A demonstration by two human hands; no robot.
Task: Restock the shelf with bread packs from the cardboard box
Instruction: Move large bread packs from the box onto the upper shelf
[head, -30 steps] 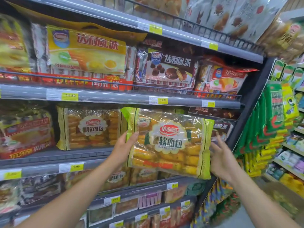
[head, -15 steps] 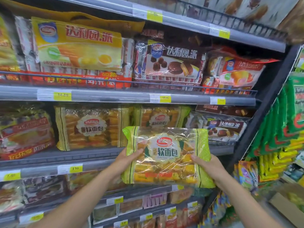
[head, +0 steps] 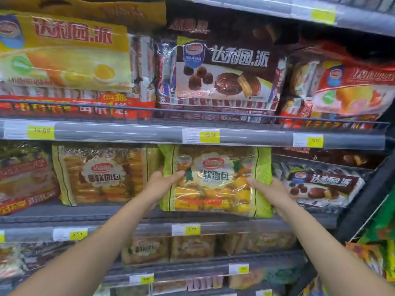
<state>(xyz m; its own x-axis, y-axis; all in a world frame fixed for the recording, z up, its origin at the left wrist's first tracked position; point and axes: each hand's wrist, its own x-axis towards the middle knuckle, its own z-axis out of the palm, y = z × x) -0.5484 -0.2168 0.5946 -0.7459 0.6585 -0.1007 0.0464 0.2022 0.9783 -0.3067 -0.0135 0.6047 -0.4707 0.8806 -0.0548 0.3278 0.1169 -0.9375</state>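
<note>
A clear bread pack (head: 215,180) with green side bands and golden rolls stands upright at the front of the middle shelf (head: 128,212). My left hand (head: 162,184) grips its left edge, thumb on the front. My right hand (head: 269,190) grips its right edge the same way. A second bread pack (head: 100,176) of the same kind stands to its left on that shelf. The cardboard box is out of view.
Brown chocolate pie bags (head: 320,182) sit right of the held pack, red bags (head: 23,178) at far left. The upper shelf carries yellow, brown and red pie bags behind a wire rail (head: 192,113). Lower shelves hold more bread. A green snack rack (head: 382,231) stands at right.
Both hands lifted the bread pack up and pushed it forward into the middle shelf, where it now covers the pack that stood behind. The camera moved closer.
</note>
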